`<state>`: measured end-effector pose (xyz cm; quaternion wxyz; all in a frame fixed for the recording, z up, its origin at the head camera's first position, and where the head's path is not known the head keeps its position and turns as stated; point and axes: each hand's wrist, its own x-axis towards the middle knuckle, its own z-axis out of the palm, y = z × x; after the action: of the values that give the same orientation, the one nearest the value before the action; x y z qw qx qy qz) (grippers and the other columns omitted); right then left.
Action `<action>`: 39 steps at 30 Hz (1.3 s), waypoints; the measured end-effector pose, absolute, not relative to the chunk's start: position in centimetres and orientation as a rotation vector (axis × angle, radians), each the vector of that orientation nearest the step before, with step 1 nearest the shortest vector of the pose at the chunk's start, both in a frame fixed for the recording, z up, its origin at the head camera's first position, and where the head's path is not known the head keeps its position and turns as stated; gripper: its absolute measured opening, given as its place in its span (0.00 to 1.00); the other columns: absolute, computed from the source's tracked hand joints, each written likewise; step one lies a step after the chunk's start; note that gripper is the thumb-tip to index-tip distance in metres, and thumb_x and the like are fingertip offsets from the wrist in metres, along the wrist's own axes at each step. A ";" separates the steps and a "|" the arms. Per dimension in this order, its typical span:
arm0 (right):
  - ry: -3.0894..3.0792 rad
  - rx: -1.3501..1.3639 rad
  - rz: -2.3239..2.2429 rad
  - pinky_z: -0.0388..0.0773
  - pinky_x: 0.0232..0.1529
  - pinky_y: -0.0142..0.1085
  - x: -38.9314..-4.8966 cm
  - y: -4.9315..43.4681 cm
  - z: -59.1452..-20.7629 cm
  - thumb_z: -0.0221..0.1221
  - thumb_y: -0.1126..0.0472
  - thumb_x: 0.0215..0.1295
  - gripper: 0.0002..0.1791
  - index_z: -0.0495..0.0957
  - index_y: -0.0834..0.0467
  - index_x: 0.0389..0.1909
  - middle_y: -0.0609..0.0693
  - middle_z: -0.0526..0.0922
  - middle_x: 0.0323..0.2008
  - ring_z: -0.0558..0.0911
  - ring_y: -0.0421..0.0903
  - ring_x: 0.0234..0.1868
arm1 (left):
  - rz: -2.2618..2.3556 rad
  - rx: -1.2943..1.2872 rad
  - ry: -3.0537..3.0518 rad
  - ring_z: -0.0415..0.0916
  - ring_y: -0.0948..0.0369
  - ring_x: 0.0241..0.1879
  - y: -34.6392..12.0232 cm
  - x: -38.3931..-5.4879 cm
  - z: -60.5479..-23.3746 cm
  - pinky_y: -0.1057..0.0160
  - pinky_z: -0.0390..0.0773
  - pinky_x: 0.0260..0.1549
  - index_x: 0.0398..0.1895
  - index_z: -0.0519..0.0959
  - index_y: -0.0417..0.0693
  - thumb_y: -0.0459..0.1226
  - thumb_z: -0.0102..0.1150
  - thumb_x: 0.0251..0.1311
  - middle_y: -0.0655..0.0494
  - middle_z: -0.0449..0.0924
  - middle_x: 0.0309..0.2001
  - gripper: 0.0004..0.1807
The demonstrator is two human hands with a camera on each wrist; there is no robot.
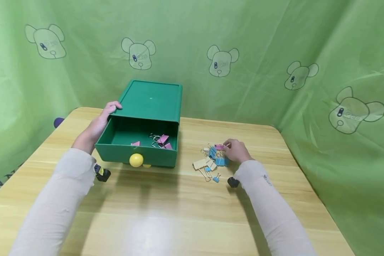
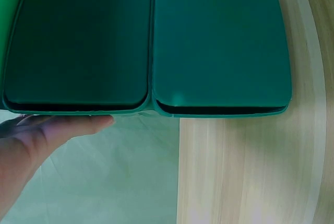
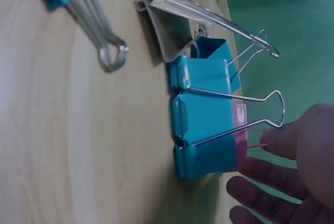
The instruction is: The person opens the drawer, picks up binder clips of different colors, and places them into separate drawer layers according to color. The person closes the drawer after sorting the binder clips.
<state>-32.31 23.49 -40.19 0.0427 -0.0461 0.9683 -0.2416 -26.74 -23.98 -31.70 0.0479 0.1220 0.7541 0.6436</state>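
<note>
My left hand (image 1: 107, 108) rests against the left side of a green drawer box (image 1: 150, 101), fingers at its top edge. In the left wrist view the thumb (image 2: 86, 126) lies straight along the box wall. The box's front drawer (image 1: 113, 153), with a yellow knob (image 1: 136, 160), is pulled out, and several pink binder clips (image 1: 162, 139) lie inside. My right hand (image 1: 238, 151) pinches a pink binder clip (image 1: 219, 147) by its wire handle. In the right wrist view, a large blue binder clip (image 3: 206, 117) stands in front of the pink one and partly hides it.
Around the right hand lie blue and cream binder clips (image 1: 200, 164) in a loose pile. A small blue clip (image 1: 216, 179) sits at its near edge. The wooden table (image 1: 166, 213) meets a green curtain (image 1: 192, 35) at the back and right.
</note>
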 end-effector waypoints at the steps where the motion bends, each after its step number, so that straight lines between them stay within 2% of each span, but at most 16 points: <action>1: 2.970 -0.135 -0.741 0.74 0.50 0.51 -32.3 23.5 -40.2 0.53 0.57 0.72 0.18 0.75 0.65 0.54 0.64 0.80 0.47 0.78 0.59 0.46 | 1.960 0.370 2.304 0.40 0.43 0.66 -24.0 -26.7 -31.7 0.46 0.54 0.54 0.49 0.61 0.78 0.53 0.22 0.75 0.49 0.37 0.71 0.12; 8: 2.993 -0.096 -0.795 0.76 0.41 0.45 -32.1 23.5 -40.0 0.54 0.55 0.73 0.13 0.78 0.62 0.44 0.59 0.80 0.40 0.77 0.55 0.40 | 1.982 0.377 2.297 0.41 0.42 0.65 -24.0 -26.7 -31.7 0.47 0.56 0.52 0.48 0.61 0.78 0.53 0.23 0.75 0.48 0.37 0.71 0.12; 12: 3.016 -0.110 -0.798 0.73 0.43 0.47 -32.1 23.6 -40.0 0.53 0.58 0.73 0.11 0.78 0.61 0.40 0.57 0.80 0.36 0.76 0.54 0.38 | 1.982 0.378 2.299 0.41 0.42 0.65 -24.0 -26.6 -31.7 0.48 0.56 0.52 0.48 0.61 0.78 0.53 0.23 0.75 0.48 0.37 0.70 0.12; 17: 3.039 -0.103 -0.822 0.73 0.47 0.49 -32.0 23.7 -40.1 0.52 0.59 0.72 0.10 0.78 0.61 0.41 0.57 0.81 0.37 0.77 0.55 0.41 | 1.984 0.370 2.292 0.42 0.42 0.64 -24.0 -26.6 -31.8 0.48 0.57 0.51 0.48 0.61 0.78 0.53 0.23 0.75 0.48 0.38 0.70 0.12; 23: 3.057 -0.065 -0.851 0.74 0.43 0.47 -31.7 23.7 -39.9 0.52 0.58 0.73 0.11 0.78 0.61 0.42 0.58 0.81 0.38 0.77 0.55 0.40 | 1.983 0.364 2.291 0.42 0.42 0.65 -24.0 -26.6 -31.8 0.48 0.57 0.51 0.48 0.62 0.79 0.54 0.23 0.75 0.48 0.38 0.71 0.12; 32: 3.036 -0.039 -0.897 0.74 0.31 0.41 -31.3 23.8 -39.5 0.50 0.57 0.74 0.12 0.77 0.60 0.44 0.56 0.81 0.34 0.77 0.49 0.26 | 1.978 0.352 2.286 0.41 0.42 0.65 -23.9 -26.6 -31.7 0.48 0.56 0.51 0.48 0.61 0.79 0.54 0.23 0.75 0.48 0.37 0.71 0.12; 39: 3.086 -0.072 -0.903 0.74 0.41 0.45 -31.0 24.0 -39.4 0.51 0.57 0.73 0.12 0.78 0.61 0.43 0.57 0.81 0.35 0.78 0.52 0.35 | 1.976 0.341 2.289 0.41 0.43 0.65 -23.9 -26.6 -31.7 0.47 0.55 0.53 0.48 0.61 0.78 0.54 0.23 0.75 0.49 0.37 0.71 0.12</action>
<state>-31.04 24.02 -39.39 -0.0372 -0.0224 0.9588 -0.2806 -26.60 -23.86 -31.71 0.0494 0.1118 0.7513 0.6486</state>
